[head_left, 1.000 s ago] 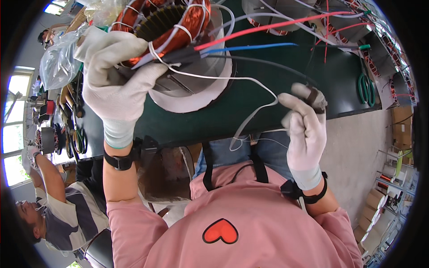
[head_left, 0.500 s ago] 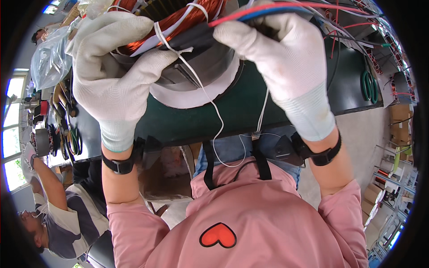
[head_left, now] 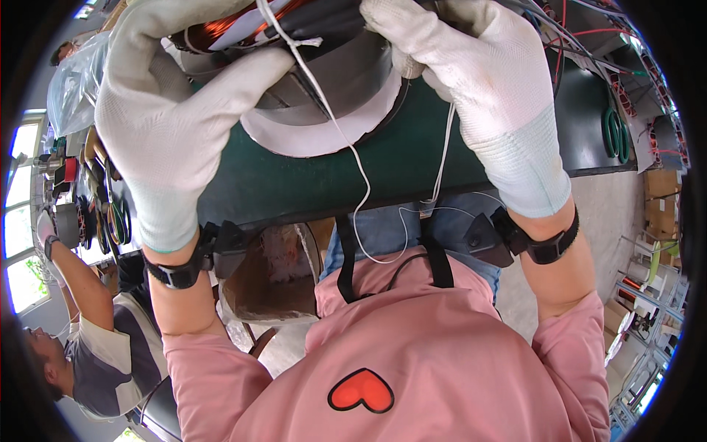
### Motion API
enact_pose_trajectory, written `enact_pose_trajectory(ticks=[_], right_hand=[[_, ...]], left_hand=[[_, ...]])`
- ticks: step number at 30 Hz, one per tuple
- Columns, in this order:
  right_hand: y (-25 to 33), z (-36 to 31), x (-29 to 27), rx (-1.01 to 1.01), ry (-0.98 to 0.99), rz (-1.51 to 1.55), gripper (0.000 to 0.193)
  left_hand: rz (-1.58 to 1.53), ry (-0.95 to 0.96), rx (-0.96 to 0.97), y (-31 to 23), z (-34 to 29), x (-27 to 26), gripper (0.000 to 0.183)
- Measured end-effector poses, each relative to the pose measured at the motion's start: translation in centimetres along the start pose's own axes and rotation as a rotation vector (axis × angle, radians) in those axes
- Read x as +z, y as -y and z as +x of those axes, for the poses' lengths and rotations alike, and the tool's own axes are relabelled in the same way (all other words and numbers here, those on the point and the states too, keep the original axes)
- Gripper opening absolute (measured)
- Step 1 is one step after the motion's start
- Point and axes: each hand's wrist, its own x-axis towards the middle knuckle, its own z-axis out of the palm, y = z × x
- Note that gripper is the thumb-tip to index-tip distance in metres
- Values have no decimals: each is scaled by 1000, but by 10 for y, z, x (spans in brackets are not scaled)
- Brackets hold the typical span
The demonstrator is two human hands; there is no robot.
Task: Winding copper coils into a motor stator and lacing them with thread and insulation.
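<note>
A motor stator (head_left: 335,81) with a grey metal ring and copper windings (head_left: 221,33) stands on the green bench, cut off by the upper edge. My left hand (head_left: 166,110), in a white glove, grips its left side, thumb on the front and fingers over the windings. A white cord (head_left: 342,132) is looped round the windings; its tail hangs over the bench edge towards my lap. On the right, my gloved right hand (head_left: 479,81) is closed on a bundle of black-sleeved lead wires (head_left: 342,22) along the stator's top. Its fingertips are partly hidden.
White paper (head_left: 317,140) lies under the stator on the green bench (head_left: 412,166). Green-handled scissors (head_left: 615,136) are at the bench's right end. A clear plastic bag (head_left: 77,85) and hand tools (head_left: 107,191) lie to the left, where a co-worker (head_left: 110,353) sits. Below the bench stands an open box (head_left: 272,280).
The stator and both hands appear higher in the picture and more cut off. My hands are slightly farther apart. The red and blue wires by my right hand have mostly left view.
</note>
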Motion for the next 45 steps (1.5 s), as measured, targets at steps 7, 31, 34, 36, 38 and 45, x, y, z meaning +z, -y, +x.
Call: enact_pose_trajectory(ticks=[7,31,34,36,38,45], right_hand=[[-15,4,2,-45,60,240,26],[14,8,-9,-311,105,-311,23],[45,9,-21,218,233,-157,24],[34,-10,3,-8,49,-331,27],[21,-19,6,-229,-129,-501,30],[-42,-76,-40,-36,200,-277,31]], left_hand=[[44,-29,87,2,2,8,50],[-47,45,36,4,8,2,42],[73,133,-10,-6,10,-2,43],[42,136,25,-12,11,0,45],[161,104,-36,-14,9,0,42],[90,75,-41,-16,9,4,33]])
